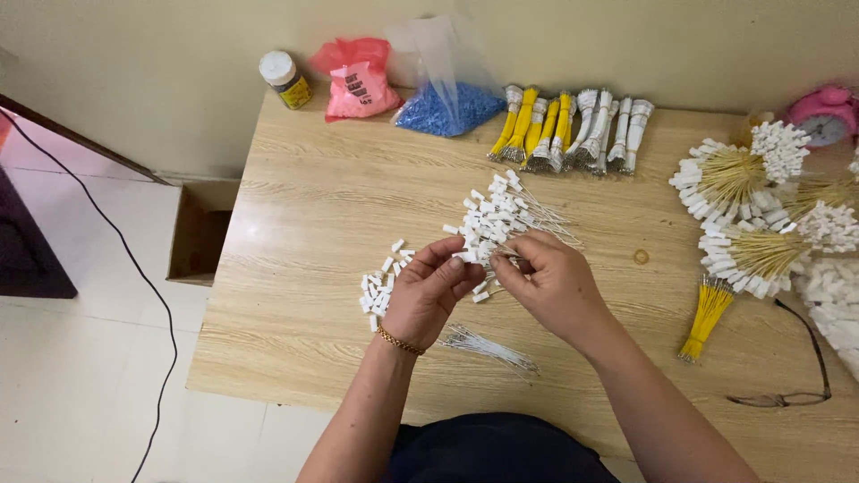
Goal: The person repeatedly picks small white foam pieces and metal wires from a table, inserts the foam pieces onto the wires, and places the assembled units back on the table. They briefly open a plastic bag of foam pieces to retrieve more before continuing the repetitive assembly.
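Left hand: comes up from the lower edge, palm turned toward the camera, a gold bracelet at the wrist; fingers curled, thumb and fingertips pinching the near end of the white bunch.
Right hand: angled in from the lower right, back of the hand up; fingers bent, tips pinching a small white piece at the near end of the bunch, just beside the left thumb.
White bunch: thin wires tipped with white connectors, fanning away from both hands, far end resting on the table, roughly at its middle.
Loose connectors: small white pieces scattered left of the bunch, partly under the left hand.
Bare wires: a thin white sheaf nearer the person than the bunch, between the forearms.
Bundles: yellow and white wire bundles in a row beyond the bunch, at the far edge.
Blue bag: clear bag of blue bits, left of the bundles; a pink bag and a jar further left.
Finished fans: yellow wires with white tips, piled right of the bunch; a yellow sheaf and glasses nearer the person.
Clock: pink, far right corner.
Table: pale wood grain, against a cream wall.
Floor: white tiles left of the table, with a cardboard box and a black cable.
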